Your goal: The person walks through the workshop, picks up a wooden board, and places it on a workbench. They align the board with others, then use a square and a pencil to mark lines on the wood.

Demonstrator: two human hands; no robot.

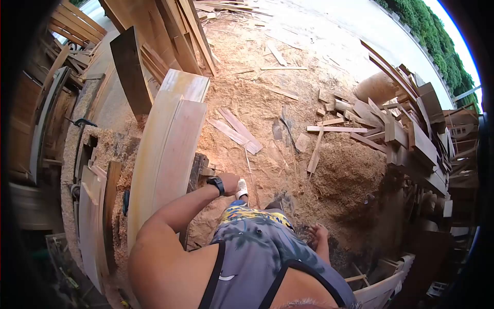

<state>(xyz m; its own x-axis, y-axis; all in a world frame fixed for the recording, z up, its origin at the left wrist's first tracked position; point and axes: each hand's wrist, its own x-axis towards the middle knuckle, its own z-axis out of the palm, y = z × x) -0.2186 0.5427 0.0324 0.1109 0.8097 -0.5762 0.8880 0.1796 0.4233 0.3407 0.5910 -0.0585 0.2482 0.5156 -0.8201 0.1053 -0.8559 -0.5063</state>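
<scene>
My left hand (230, 184), with a dark watch on its wrist, is held out in front of me, beside the right edge of the boards. Its fingers are curled in, and what they hold, if anything, is hidden. Two long pale planks, a wider board (149, 149) and a pinkish board (181, 144) lying along it, rest on the workbench left of that hand. Small wood pieces (207, 171) show at the bench edge near it. My right hand (319, 233) hangs low by my right side, its fingers loosely apart with nothing seen in them.
Sawdust and shavings (257, 103) cover the ground, with loose offcuts (239, 131) ahead. A shavings heap (345, 175) and a stack of scrap lumber (406, 129) stand right. Tall boards (170, 36) lean at the front left; a clamp (82, 122) sits farther left.
</scene>
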